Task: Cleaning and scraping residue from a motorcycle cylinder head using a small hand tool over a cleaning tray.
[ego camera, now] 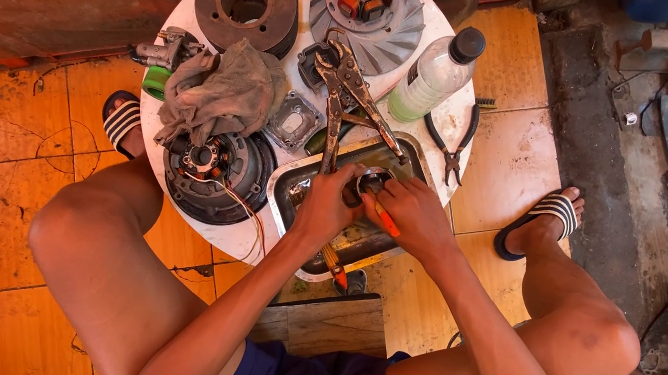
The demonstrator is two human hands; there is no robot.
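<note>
Low centre of the frame, the left hand (324, 204) and right hand (413, 218) clench one small dark round part (371, 182) over a metal tray (290, 187) at the round white bench (455, 122) edge; the right fingers also grip an orange-handled tool (386, 220). Beyond lie one locking pliers (349, 90), one rag (218, 94) and one bottle (435, 73), leaving little open room

Small dark round metal part (370, 183) held over the metal tray (290, 184), orange-handled tool (386, 220) against it
</note>
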